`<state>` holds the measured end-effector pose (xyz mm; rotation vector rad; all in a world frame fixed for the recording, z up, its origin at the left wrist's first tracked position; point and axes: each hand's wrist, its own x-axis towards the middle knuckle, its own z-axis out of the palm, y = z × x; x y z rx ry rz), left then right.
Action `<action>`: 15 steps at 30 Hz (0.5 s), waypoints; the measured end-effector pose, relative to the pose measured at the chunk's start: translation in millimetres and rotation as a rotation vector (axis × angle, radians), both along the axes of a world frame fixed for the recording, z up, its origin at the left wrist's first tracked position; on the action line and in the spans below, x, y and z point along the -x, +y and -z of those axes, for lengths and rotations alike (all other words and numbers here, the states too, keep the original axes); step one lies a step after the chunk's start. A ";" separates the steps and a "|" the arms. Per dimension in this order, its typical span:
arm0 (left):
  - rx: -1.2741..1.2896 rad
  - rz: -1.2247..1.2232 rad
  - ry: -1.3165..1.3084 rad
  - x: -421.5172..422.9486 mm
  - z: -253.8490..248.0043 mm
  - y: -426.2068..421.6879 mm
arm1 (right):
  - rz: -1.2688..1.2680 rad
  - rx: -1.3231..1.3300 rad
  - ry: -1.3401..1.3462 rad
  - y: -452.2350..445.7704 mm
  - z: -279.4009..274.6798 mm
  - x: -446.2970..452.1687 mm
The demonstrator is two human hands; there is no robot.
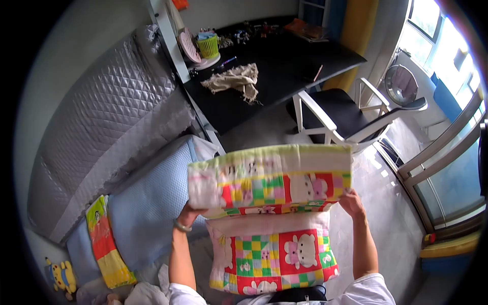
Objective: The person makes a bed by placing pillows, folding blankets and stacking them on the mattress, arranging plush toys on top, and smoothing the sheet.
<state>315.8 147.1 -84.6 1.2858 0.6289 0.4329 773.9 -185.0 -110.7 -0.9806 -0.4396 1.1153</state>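
Observation:
A colourful printed cloth (284, 178) with cartoon animals and checks is held up in front of me, its upper part folded over. Its lower part (274, 254) hangs down against my body. My left hand (189, 214), with a bangle at the wrist, grips the cloth's left edge; its fingers are mostly hidden behind it. At the right edge, my right hand (352, 204) has its fingers closed on the same cloth.
A blue bed mat (147, 203) lies at left with a folded yellow-and-red cloth (105, 239) and a yellow plush toy (62, 276). Ahead stand a black desk (284, 61), holding a beige rag (234, 81), and a white-framed chair (340, 112). Sliding glass doors (447, 173) are at right.

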 end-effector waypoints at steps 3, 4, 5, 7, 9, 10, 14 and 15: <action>0.802 0.085 -0.316 76.0 58.6 -25.3 | -0.100 0.239 -0.058 -81.4 23.2 20.8; 0.609 0.056 -0.202 81.0 62.9 -45.6 | -0.250 0.153 -0.222 -94.8 23.8 30.7; 0.423 0.027 -0.071 86.3 67.4 -66.0 | -0.400 0.060 -0.388 -105.5 24.2 39.2; -0.693 0.278 0.308 83.0 28.9 -109.6 | -0.143 0.251 -0.324 -115.9 6.7 86.9; -0.477 0.055 0.426 91.0 43.2 -140.1 | -0.023 0.411 -0.229 -129.3 19.0 104.2; -0.174 -0.129 0.249 92.5 57.2 -156.4 | 0.045 0.400 -0.071 -131.0 15.2 112.9; 0.576 -0.453 0.088 96.1 74.0 -185.7 | 0.133 0.374 0.315 -123.1 -14.8 145.7; 0.581 -0.455 0.092 97.3 66.0 -187.2 | 0.132 0.380 0.318 -124.6 -17.3 149.3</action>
